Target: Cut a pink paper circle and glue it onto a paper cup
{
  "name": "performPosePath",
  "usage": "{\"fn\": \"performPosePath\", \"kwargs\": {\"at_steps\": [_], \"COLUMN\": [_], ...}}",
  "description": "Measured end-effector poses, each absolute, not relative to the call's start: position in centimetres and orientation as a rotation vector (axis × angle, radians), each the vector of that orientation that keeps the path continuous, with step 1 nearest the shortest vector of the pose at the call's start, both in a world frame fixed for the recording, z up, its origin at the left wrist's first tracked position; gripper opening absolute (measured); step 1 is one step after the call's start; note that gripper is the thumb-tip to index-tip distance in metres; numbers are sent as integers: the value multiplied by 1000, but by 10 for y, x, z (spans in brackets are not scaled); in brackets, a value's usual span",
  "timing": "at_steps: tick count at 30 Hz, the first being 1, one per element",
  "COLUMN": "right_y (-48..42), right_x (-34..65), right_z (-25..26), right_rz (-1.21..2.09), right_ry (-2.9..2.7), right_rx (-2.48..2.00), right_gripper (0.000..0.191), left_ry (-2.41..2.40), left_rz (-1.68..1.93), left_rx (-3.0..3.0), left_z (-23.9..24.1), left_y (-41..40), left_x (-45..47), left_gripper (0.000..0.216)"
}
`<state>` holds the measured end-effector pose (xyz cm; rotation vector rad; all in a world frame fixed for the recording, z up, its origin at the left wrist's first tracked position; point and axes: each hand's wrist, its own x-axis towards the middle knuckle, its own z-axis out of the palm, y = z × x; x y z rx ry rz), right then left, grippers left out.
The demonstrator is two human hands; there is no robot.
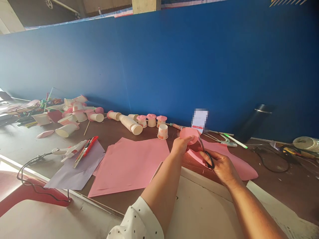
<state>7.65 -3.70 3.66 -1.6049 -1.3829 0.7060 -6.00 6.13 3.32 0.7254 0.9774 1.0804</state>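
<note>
Centrally, a pink paper disc [188, 133] is pinched in the grip of the left hand [180, 145], raised off the worktop [274, 187] so scissors [205, 152], clasped by the right hand [221, 165], reach it just beside.

Person's got a white sleeve [136, 221] with small black polka dots on the left arm, loose-ish around the elbow. Forearms bare down to the left hand [180, 145] and right hand [220, 165].

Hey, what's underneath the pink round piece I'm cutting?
A larger pink sheet lies on the table below the round piece. The left hand holding the piece and the right hand with the scissors cover where they meet, so whether they join is hidden.
</note>
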Motion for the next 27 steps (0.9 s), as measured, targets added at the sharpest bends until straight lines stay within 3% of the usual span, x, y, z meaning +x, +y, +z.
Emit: {"fn": "performPosePath", "kwargs": {"at_steps": [27], "right_y": [-32], "right_x": [71], "right_z": [34], "right_rz": [797], "right_ry": [-1332], "right_rx": [-1544], "right_gripper": [58], "left_ry": [951], "left_rz": [1129], "left_rx": [715], "left_z": [21], "left_y": [56], "left_x": [-46], "left_gripper": [30]}}
